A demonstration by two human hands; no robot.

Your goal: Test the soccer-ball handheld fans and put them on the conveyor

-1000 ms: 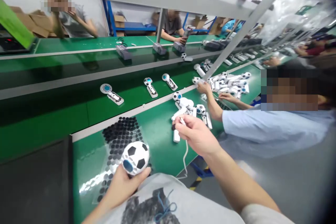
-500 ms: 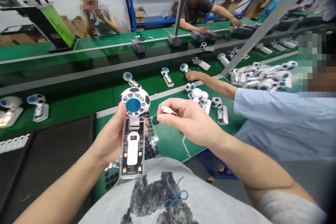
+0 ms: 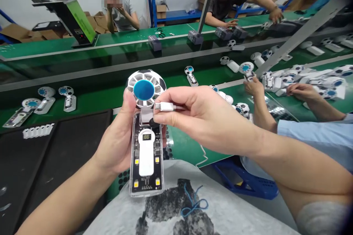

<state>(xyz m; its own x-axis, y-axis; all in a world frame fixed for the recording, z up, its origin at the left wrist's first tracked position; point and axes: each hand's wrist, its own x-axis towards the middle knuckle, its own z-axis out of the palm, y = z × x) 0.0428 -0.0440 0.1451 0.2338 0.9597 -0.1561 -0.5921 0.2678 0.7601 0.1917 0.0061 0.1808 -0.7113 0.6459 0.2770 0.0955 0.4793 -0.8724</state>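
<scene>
Upright in my left hand (image 3: 117, 139) is a handheld fan (image 3: 146, 154) with a round football-patterned head, a blue centre disc and a clear body showing a circuit board and small display. My left fingers wrap behind it, with the thumb beside the head. My right hand (image 3: 209, 119) pinches a white cable plug (image 3: 164, 106) between thumb and fingers, close to the fan's neck. The plug's metal tip points left; whether it touches the fan is unclear. Its cord (image 3: 203, 156) hangs over the green table (image 3: 187, 143).
More fans (image 3: 191, 75) lie on the green conveyor (image 3: 91, 90), with a pile (image 3: 303, 75) at the right. A black tray (image 3: 77, 154) is at the left. A person's hand (image 3: 254, 87) holds a fan on the right. A slanted metal post (image 3: 298, 40) crosses the right side.
My right hand has brought the plug left to the fan's neck. The view has shifted, and the fan appears larger. The neighbour's hand has moved right with a fan, and that person's second hand now shows.
</scene>
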